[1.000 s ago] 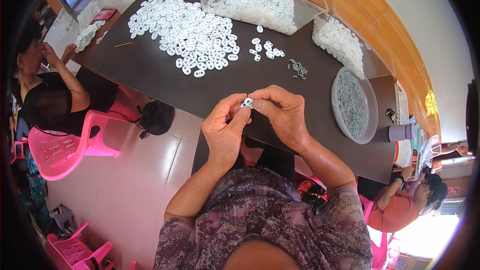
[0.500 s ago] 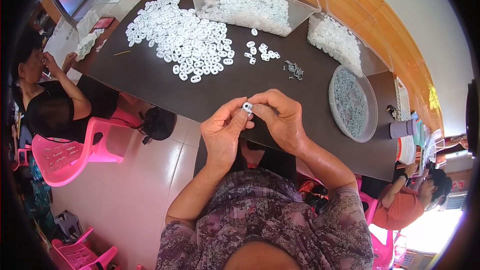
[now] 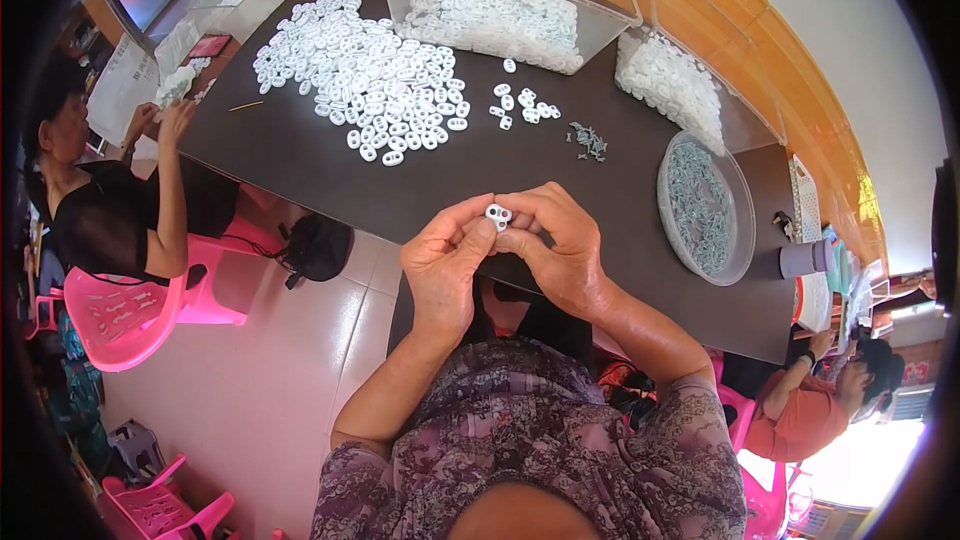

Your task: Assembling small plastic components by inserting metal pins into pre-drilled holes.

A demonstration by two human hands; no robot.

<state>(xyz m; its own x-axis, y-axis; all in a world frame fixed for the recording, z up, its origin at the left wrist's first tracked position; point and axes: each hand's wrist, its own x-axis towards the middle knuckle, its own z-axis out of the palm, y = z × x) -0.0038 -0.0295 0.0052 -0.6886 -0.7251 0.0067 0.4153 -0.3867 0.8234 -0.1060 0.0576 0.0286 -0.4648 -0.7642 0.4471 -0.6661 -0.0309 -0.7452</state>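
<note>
A small white oval plastic piece with two dark holes [image 3: 497, 212] is pinched between the fingertips of both hands, above the table's near edge. My left hand [image 3: 446, 250] is closed, its thumb pressing the piece from below. My right hand [image 3: 556, 240] is closed on the piece's right side. Part of the piece, and whatever lies under the thumbs, is hidden. Beyond the hands lie several loose white pieces [image 3: 527, 98] and a little heap of grey-green metal-like bits [image 3: 590, 142]. A large pile of white oval pieces [image 3: 375, 70] spreads to the left.
A clear plastic bin [image 3: 600, 4] with white pieces stands at the back, another clear bin [image 3: 745, 105] beside it. On the right, a round clear tub [image 3: 745, 210] holds grey-green bits, near a mauve cup [image 3: 804, 258]. People sit left and right; a pink chair [image 3: 120, 315] stands left.
The white piece has turned in my fingers, so its two holes now face up. My right thumb has shifted lower. The person at left has lowered their hands from near the head.
</note>
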